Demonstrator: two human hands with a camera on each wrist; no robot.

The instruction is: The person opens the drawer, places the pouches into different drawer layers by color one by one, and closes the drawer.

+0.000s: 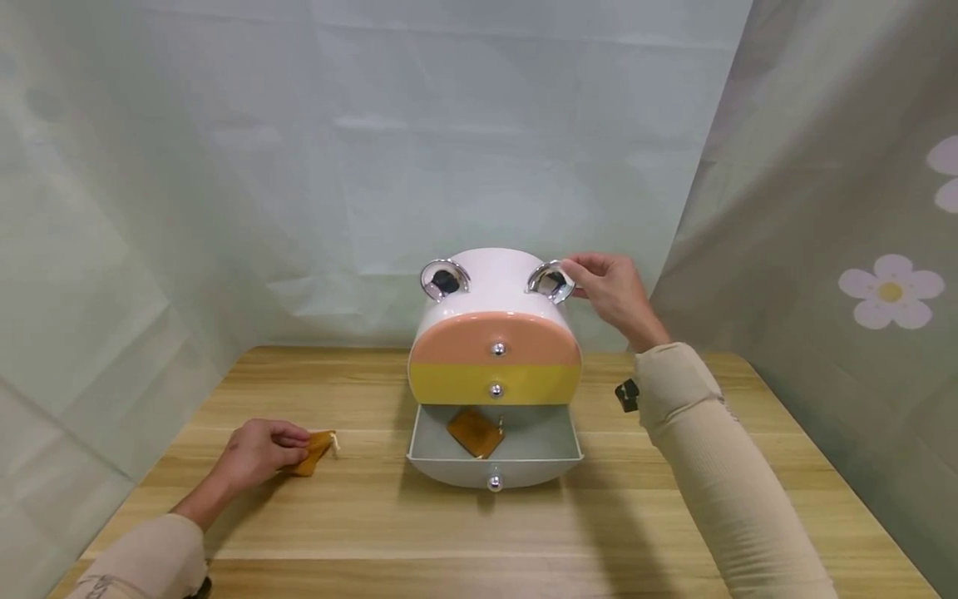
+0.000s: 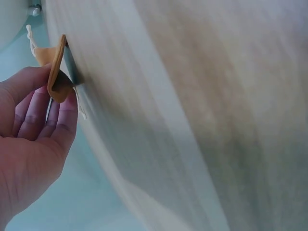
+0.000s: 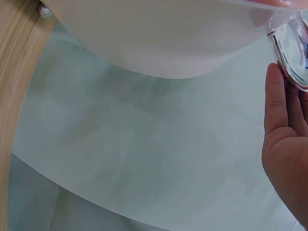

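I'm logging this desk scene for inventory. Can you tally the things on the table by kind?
Drawer box: 1
Drawers, pink, yellow and open white: 3
Round silver knobs: 3
Chrome ear handles: 2
Brown pouches, one in the open drawer, one held by the left hand: 2
Total: 11

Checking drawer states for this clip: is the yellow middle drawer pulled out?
No, the yellow drawer sits flush with the cabinet front; only the white bottom drawer is pulled out.
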